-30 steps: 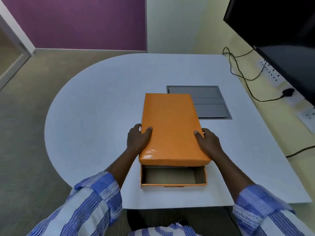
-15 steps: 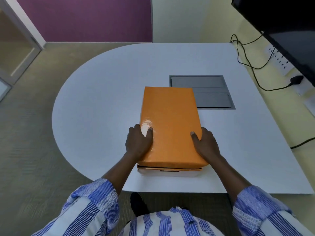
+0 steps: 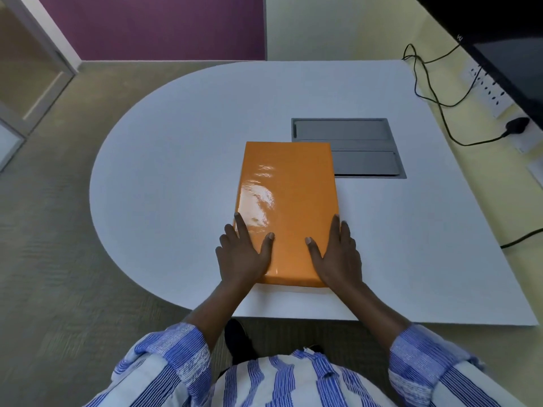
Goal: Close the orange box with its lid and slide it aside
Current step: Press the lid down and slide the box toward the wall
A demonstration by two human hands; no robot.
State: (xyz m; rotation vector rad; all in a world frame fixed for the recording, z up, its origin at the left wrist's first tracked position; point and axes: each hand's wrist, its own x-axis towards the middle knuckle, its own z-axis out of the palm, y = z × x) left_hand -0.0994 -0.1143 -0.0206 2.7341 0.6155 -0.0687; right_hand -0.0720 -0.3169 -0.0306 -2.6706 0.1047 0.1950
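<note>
The glossy orange lid (image 3: 289,207) covers the orange box completely; none of the box underneath shows. It lies lengthwise on the white table (image 3: 176,177), its near end close to the front edge. My left hand (image 3: 244,254) rests flat on the lid's near left corner, thumb on top and fingers spread along the left side. My right hand (image 3: 338,254) lies flat on the near right corner in the same way. Neither hand curls around the lid.
A grey recessed cable hatch (image 3: 361,154) sits in the table just behind and right of the box. Black cables (image 3: 435,92) run along the right edge to wall sockets (image 3: 493,92). A dark screen (image 3: 511,54) hangs at the upper right.
The lid slid toward me and dropped over the box, whose open near end no longer shows. My fingers have flattened out on the lid's near corners.
</note>
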